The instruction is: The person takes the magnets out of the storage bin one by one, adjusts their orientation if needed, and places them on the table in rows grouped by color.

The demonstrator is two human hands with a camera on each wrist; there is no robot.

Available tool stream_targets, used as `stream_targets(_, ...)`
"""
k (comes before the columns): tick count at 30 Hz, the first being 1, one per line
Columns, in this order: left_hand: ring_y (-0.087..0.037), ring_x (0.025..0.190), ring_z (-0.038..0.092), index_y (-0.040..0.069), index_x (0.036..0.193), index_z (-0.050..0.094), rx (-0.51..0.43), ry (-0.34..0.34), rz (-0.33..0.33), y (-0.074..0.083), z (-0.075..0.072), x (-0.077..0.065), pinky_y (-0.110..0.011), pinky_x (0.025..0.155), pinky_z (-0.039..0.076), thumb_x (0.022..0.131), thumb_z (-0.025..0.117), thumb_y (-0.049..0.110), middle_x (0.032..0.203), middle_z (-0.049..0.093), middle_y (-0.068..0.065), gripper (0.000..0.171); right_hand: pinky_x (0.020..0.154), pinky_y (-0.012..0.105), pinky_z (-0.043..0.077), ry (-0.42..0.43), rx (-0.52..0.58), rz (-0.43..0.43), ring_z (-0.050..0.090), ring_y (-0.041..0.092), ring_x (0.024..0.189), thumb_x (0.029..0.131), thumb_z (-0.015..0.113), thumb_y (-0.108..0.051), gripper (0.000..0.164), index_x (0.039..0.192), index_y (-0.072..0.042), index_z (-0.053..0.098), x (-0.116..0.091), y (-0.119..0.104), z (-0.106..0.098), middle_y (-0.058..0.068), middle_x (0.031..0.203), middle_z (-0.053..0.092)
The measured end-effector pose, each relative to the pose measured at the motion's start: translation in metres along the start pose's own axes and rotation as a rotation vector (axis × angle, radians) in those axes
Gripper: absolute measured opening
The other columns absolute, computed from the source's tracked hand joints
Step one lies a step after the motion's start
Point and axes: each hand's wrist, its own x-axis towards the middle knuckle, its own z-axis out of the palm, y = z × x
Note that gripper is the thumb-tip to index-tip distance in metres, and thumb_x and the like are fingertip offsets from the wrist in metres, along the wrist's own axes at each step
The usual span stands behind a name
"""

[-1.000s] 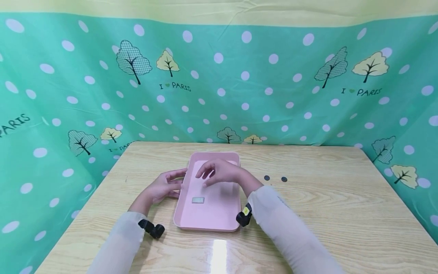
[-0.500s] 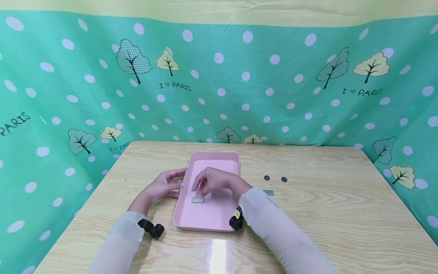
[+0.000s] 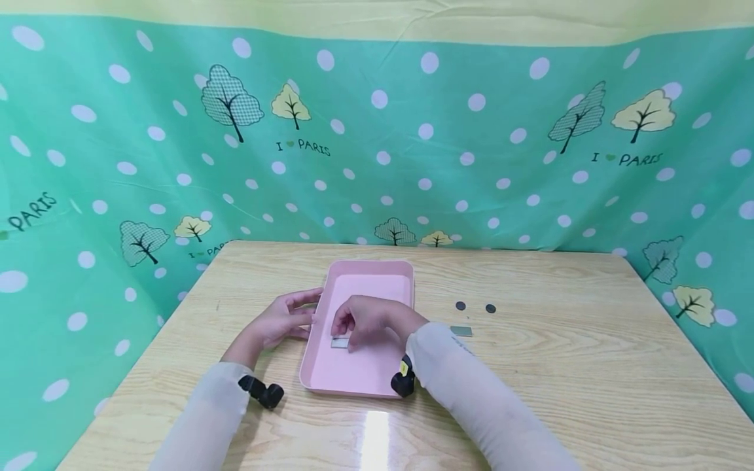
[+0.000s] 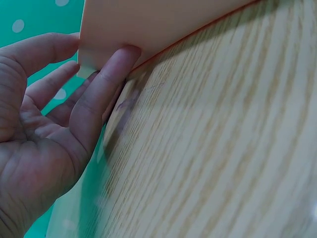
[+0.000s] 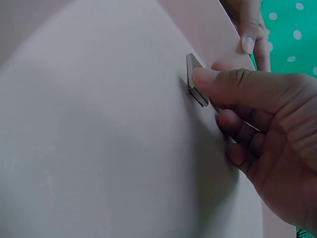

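Note:
My right hand (image 3: 366, 319) reaches into a pink rectangular tray (image 3: 347, 379). Between thumb and fingers it pinches a small flat rectangular grey metal-looking piece (image 5: 197, 79). In the right wrist view the piece stands tilted over the tray floor and casts a shadow; whether its lower edge touches the floor I cannot tell. My left hand (image 3: 281, 322) is at the tray's left wall, fingers spread and fairly straight. Its thumb (image 4: 121, 62) rests on the outside of that wall in the left wrist view.
Right of the tray, two small dark discs, one nearer (image 3: 461, 305) and one farther right (image 3: 491, 308), lie on the wooden table (image 3: 565, 353). Another flat grey rectangular piece (image 3: 461, 331) lies by the right sleeve. A green dotted curtain (image 3: 377, 131) hangs behind.
My right hand has come down and nearer inside the tray, from above the floor to the grey piece, and now pinches it. The left hand has stayed at the tray wall.

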Motion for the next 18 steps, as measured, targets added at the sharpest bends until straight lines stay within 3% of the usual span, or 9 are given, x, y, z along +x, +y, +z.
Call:
stream_targets(5,-0.038,0.123,0.052,0.000,0.152,0.026,0.003,0.001,-0.002,-0.0002,-0.0005,0.0008,-0.048,0.081,0.058,0.092,0.059,-0.003,0.154,0.027,-0.025,0.068,0.071,0.016,0.046,0.000,-0.101,0.024,0.053,0.009,0.077,0.071,0.083,0.003,0.027,0.092,-0.010,0.073,0.0022,-0.0012,0.0014,-0.001,0.082,0.063)
stream_targets(18,-0.034,0.117,0.057,0.001,0.152,0.028,-0.008,0.005,-0.002,-0.0021,-0.0019,0.0019,-0.047,0.080,0.058,0.093,0.060,-0.002,0.153,0.030,-0.025,0.068,0.066,0.017,0.043,0.008,-0.109,0.080,0.051,0.008,0.069,0.074,0.075,0.011,0.023,0.084,-0.009,0.074,-0.0028,-0.0028,-0.0022,0.000,0.075,0.062)
